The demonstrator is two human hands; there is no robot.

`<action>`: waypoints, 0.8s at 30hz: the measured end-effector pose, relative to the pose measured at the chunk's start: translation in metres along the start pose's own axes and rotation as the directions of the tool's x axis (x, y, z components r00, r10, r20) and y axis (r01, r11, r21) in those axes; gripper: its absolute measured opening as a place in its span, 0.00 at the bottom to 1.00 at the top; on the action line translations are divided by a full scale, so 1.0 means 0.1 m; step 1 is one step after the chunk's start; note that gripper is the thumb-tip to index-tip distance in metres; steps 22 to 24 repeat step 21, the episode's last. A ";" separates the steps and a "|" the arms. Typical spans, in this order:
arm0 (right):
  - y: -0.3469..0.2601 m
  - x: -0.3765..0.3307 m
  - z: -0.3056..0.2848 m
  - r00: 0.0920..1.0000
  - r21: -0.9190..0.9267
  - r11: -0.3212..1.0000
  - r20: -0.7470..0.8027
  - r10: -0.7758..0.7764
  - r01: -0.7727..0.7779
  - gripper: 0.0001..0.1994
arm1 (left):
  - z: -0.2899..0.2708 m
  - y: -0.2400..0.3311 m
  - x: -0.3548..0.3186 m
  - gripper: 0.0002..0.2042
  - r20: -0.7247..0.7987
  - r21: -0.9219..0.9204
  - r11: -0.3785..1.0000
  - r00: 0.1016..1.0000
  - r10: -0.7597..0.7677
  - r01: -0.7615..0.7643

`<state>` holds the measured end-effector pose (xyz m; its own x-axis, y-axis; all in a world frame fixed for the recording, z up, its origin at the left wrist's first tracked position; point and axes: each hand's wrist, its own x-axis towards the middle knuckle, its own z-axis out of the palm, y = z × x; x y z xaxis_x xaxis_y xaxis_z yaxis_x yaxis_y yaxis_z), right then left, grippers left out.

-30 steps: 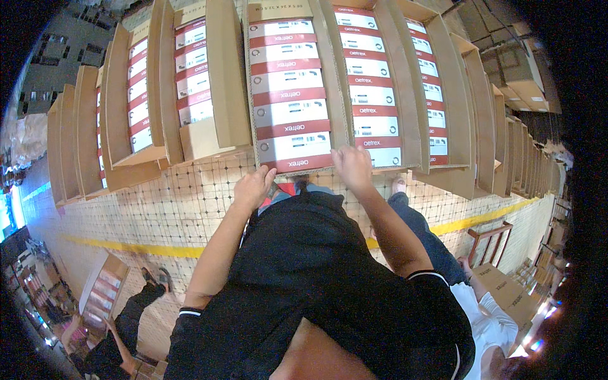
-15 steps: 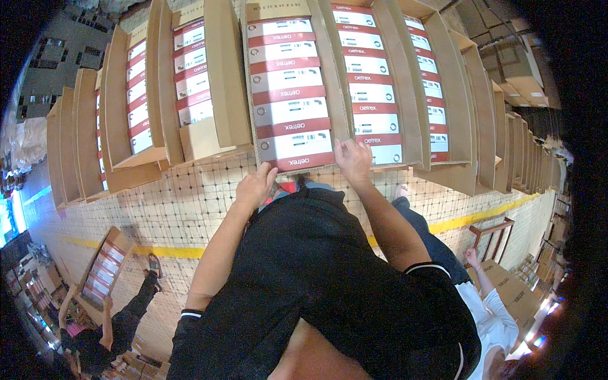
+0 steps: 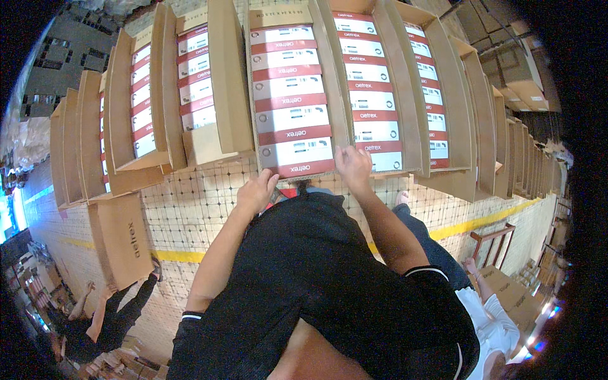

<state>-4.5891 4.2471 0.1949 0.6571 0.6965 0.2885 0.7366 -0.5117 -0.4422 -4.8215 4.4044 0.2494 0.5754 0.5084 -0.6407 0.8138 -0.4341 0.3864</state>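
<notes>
In front of me stands an open cardboard carton [image 3: 280, 16] filled with a row of white-and-red shoe boxes [image 3: 292, 120]. My left hand [image 3: 255, 192] is closed on its near left corner, thumb and fingers pinching the rim. At the near right corner, my right hand [image 3: 354, 168] has its fingers curled over the edge, where the neighbouring carton's wall also touches. Both forearms reach forward from my body. The near wall below the rim is mostly hidden.
Similar open cartons with shoe boxes [image 3: 375, 98] stretch along both sides. At lower left a co-worker holds a carton [image 3: 120, 240]. On the right stands another person in a white top [image 3: 487, 323], near a brown metal frame [image 3: 494, 242]. A yellow line [image 3: 180, 256] crosses the tiled floor.
The co-worker at left has swung their carton up toward the row; its plain side now shows instead of the boxes. My hands keep their hold, and the cartons sit slightly lower in view.
</notes>
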 end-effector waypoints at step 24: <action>0.05 0.02 -0.04 0.998 0.070 0.998 0.062 -0.003 -0.001 0.12 | -0.07 0.06 0.53 0.32 -0.445 0.016 0.990 0.886 0.133 -0.140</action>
